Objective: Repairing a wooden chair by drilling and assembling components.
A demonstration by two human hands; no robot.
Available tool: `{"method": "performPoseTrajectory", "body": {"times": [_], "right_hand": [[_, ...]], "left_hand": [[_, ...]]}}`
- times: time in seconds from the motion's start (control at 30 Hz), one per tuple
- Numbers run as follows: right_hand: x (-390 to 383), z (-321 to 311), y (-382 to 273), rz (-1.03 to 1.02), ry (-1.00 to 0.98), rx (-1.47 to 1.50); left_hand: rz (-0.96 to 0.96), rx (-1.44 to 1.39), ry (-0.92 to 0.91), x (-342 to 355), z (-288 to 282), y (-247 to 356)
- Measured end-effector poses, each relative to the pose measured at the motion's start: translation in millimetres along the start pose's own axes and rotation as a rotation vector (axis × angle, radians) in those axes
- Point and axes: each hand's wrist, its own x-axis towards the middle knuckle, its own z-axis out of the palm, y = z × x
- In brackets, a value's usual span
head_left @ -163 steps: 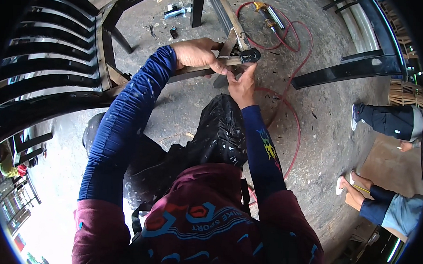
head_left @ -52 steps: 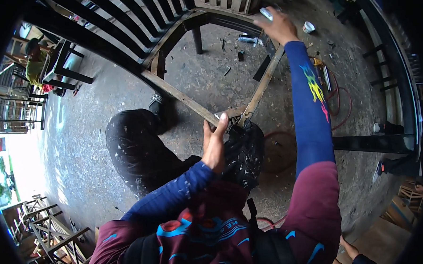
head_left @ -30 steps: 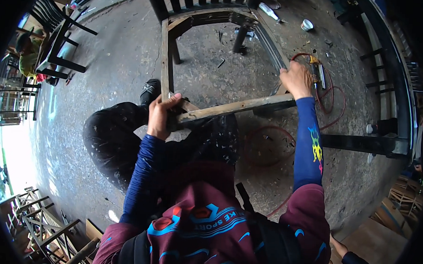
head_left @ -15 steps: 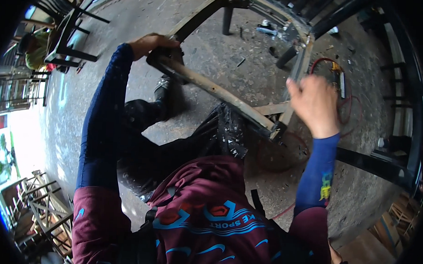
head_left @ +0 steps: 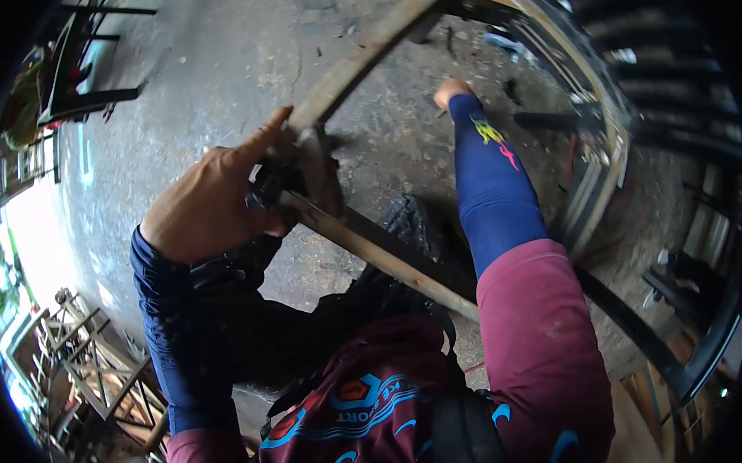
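A wooden chair frame (head_left: pixel 386 261) lies tilted in front of me, bare wood on its seat rails and dark slats at the far right. My left hand (head_left: pixel 215 200) grips its near left corner, one finger stretched along the top and the others wrapped round the joint by a short leg (head_left: pixel 320 167). Through the frame's opening, my right arm reaches forward. My right hand (head_left: pixel 454 93) is low over the floor, its fingers curled; whatever is in them, if anything, is hidden. My right sleeve covers part of the near rail.
Dark chair parts (head_left: pixel 91 99) stand at the far left, with a person partly visible behind them. Stacked wooden frames (head_left: pixel 92 360) fill the lower left. Scraps and a bluish object (head_left: pixel 507 45) lie on the stained concrete floor (head_left: pixel 230 51). Boards (head_left: pixel 657 401) lean at the lower right.
My right hand has moved from beside the right rail, forward and left, down into the frame's opening. The held corner and my left hand have come nearer, and the view has shifted.
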Motion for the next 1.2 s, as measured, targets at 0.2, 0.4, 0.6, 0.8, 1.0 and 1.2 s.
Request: {"method": "performPoseTrajectory", "body": {"times": [0.2, 0.4, 0.6, 0.8, 1.0, 1.2], "right_hand": [[18, 101, -13, 0.449, 0.583, 0.538], [12, 91, 7, 0.254, 0.608, 0.404], [-125, -81, -52, -0.539, -0.104, -0.353], [-333, -153, 24, -1.015, 0.514, 0.13], [-504, -62, 44, -1.114, 0.432, 0.86], [-486, 116, -29, -1.15, 0.178, 0.96]], "left_hand": [[-0.147, -0.068, -0.253, 19, -23, -22], [-0.076, 0.024, -0.332, 28, -26, -14], [0.145, 0.006, -0.068, 8, 24, -48], [0.095, 0.015, 0.356, 1, 58, -32], [0.144, 0.062, 0.416, -29, 83, -34], [0.081, -0.128, 0.543, -28, 116, -35]]}}
